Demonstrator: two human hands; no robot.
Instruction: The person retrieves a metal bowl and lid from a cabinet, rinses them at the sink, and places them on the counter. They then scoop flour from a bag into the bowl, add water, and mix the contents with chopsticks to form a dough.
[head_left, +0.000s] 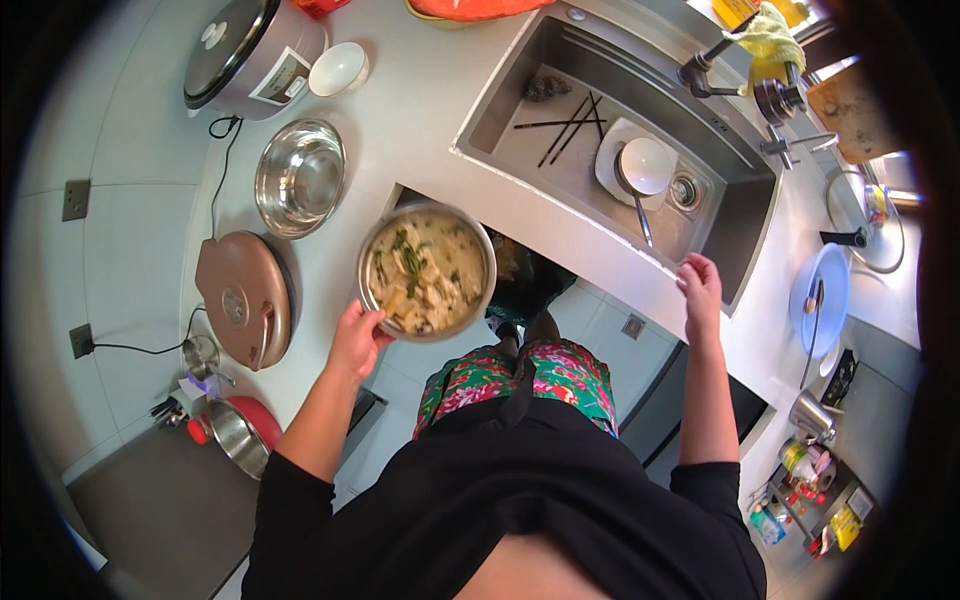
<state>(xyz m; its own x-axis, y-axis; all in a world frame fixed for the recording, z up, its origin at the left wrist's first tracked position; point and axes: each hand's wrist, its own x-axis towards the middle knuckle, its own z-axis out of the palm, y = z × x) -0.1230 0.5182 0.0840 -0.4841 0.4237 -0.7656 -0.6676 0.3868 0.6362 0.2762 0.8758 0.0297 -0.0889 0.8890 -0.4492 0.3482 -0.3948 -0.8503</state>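
My left hand (360, 341) grips the rim of a metal bowl (427, 271) of pale soup with chunks and green leaves, held out over the counter's front edge. Below and behind the bowl, a dark bag (529, 276) shows, partly hidden. My right hand (699, 277) is raised by the sink's front edge, its fingers curled together with no object visible in them. In the steel sink (739, 247) lie several dark chopsticks (566, 131), a dark scouring pad (547, 88), and a white bowl (646, 166) above a white square dish (609, 166), with a spoon handle (643, 221) beside it.
On the left counter stand a rice cooker (247, 64), a small white bowl (339, 69), an empty steel basin (301, 178) and a brown electric griddle (247, 300). A blue basin (821, 300) and bottles (799, 459) are at the right. The faucet (697, 75) overhangs the sink's back.
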